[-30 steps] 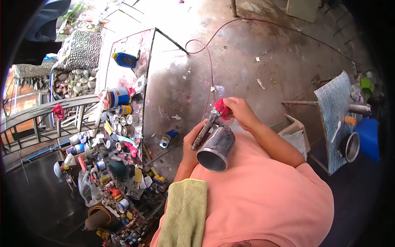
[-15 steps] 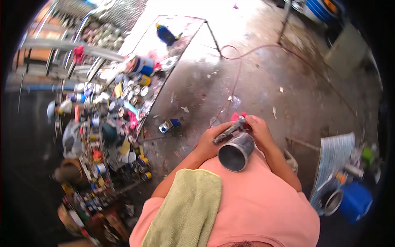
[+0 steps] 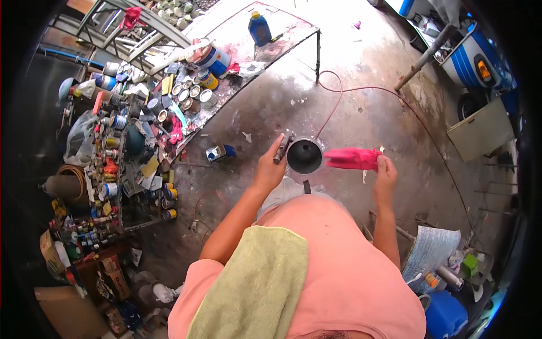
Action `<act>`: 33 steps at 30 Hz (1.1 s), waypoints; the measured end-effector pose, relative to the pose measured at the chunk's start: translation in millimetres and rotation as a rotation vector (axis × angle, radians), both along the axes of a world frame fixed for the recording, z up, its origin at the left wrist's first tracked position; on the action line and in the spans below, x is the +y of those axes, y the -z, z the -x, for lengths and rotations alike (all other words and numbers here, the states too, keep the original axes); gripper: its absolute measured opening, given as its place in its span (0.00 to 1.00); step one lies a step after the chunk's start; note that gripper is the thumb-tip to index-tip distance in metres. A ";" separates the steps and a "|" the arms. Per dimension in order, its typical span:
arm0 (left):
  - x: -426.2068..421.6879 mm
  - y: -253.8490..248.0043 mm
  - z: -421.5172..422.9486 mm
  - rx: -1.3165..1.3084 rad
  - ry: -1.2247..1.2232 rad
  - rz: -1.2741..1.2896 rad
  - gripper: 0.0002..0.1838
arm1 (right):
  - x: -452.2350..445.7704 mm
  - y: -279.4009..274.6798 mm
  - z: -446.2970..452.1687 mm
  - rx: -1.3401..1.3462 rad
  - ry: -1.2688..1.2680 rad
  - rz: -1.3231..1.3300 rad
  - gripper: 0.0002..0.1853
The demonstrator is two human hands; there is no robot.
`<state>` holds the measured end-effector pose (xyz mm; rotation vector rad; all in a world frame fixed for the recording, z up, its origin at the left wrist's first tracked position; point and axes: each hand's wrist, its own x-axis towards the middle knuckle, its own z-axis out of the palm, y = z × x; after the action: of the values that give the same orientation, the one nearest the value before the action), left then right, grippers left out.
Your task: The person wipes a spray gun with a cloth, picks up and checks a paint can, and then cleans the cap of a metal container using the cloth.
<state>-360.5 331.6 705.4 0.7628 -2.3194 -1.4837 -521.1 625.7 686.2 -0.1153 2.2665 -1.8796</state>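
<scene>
Beyond the pink shirt, my feed shows the spray gun, cup murky inside, left hand clasping it, grip partly hidden; red cloth, blurred tip beside the cup, pinched in my right hand

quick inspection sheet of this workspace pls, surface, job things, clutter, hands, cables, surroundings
Surface: table red-stained; concrete floor blotchy, with scraps.
Job's things: spray gun, its metal cup open toward the camera; red cloth beside the cup.
Clutter: cans crowded at one end of the table; blue bottle farther along it; blue carton on the floor.
Hands: left hand holds the spray gun; right hand grips the cloth's end.
Cables: red hose looped on the floor; no electrical cable made out.
Surroundings: metal ladder; blue container.
</scene>
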 end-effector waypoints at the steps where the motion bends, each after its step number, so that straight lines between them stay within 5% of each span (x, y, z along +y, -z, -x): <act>1: 0.1 0.1 -0.3 -0.039 -0.005 -0.017 0.32 | 3.2 2.3 -0.4 -0.032 -0.011 0.019 0.17; 17: -23.4 44.5 -2.4 -0.215 -0.242 0.119 0.32 | 26.1 0.9 -0.7 -0.041 0.002 -0.072 0.17; 20: -28.8 38.8 -1.7 -0.229 -0.260 -0.023 0.25 | 29.2 3.3 -5.7 -0.071 0.003 -0.063 0.17; 23: -60.0 48.4 2.4 -0.273 -0.348 -0.513 0.19 | 24.8 -10.3 -13.7 -0.074 0.023 -0.032 0.17; 28: -80.2 40.4 6.1 -0.128 -0.391 -0.621 0.08 | 38.3 -5.5 -22.6 -0.033 0.040 -0.085 0.17; 33: -81.9 57.1 13.7 -0.026 -0.506 -0.598 0.07 | 53.6 -0.9 -29.4 -0.028 0.093 -0.102 0.18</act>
<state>-374.2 249.6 648.2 1.3924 -1.5034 -1.9055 -491.7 679.3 687.1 0.0315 2.3812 -1.7920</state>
